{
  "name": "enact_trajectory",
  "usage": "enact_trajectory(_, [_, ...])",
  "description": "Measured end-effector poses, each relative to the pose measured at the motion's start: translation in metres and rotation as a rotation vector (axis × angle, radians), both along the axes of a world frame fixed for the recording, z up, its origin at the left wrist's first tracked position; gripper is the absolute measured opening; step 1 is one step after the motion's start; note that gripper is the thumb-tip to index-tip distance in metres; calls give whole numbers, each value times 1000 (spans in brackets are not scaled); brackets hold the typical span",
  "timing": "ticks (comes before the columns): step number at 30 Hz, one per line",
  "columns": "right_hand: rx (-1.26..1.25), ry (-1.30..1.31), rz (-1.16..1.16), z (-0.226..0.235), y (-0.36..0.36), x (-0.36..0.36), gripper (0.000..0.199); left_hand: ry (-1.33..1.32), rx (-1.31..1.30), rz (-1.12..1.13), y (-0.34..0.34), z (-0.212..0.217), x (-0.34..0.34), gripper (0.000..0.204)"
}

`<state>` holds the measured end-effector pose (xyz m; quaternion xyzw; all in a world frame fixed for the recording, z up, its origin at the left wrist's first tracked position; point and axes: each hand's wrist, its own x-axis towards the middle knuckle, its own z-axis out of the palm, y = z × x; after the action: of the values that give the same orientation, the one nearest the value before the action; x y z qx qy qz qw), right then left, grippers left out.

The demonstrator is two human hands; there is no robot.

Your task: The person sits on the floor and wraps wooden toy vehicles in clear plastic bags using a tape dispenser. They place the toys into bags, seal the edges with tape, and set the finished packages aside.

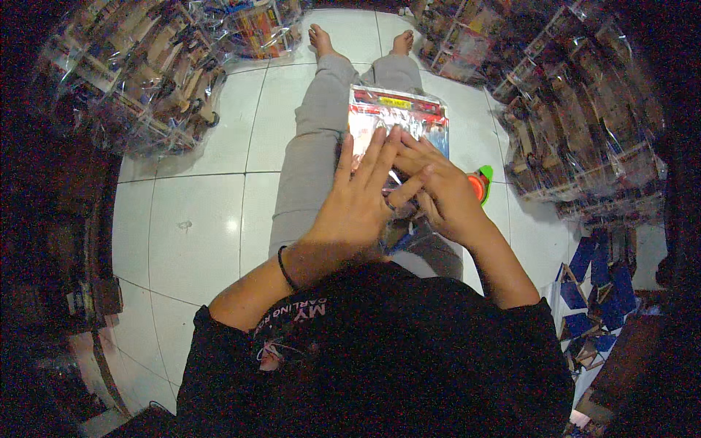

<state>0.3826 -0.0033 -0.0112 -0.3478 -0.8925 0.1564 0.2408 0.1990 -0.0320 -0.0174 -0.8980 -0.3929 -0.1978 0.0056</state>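
Item: one flat, rectangular pack in glossy clear wrapping [398, 120], with a red band and a small yellow label near its far end. Location: on the seated person's lap, chiefly over the right leg; near end covered by the hands.

Left hand [354, 193]: palm down, fingers spread wide, fingertips on the pack's face. A thin black band [286, 270] circles the wrist.

Right hand [449, 197]: beside the left and meeting it over the pack, fingers partly bent and reaching across the wrapping. Whether it pinches anything cannot be told.

Clothing: light grey trousers [310, 168], legs stretched forward; black short-sleeved shirt [416, 350] with a pale print. Feet bare.

Nearby: one round orange item with a bright green edge [476, 187], on the white tiled floor [190, 241] just beyond the right hand.

Surroundings: large bundles in clear plastic film, one at far left [139, 87], a smaller one [252, 33] next to it, others at right [584, 131]. Lower right: a loose heap of flat dark blue pieces [619, 292], some overlapping.
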Motion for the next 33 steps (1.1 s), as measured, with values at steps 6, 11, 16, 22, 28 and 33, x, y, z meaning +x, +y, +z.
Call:
enact_trajectory(6, [-87, 228, 108, -14, 1, 24, 39, -63, -52, -34, 1, 1, 4, 78])
enact_trajectory(11, [182, 737, -815, -112, 37, 126, 48, 2, -4, 43, 4, -3, 4, 73])
enact_trajectory(16, [-602, -370, -1635, -277, 42, 242, 113, 91, 135, 15, 8, -7, 0, 71])
enact_trajectory(22, [-597, 81, -1607, -333, 51, 255, 53, -99, 52, -50, 7, -9, -3, 76])
enact_trajectory(28, [-603, 1806, -824, -136, 68, 154, 44, -1, 91, 11, -1, -6, -5, 99])
enact_trajectory(33, [498, 610, -332, 39, 85, 44, 50, -21, 61, 2, -4, -10, -8, 105])
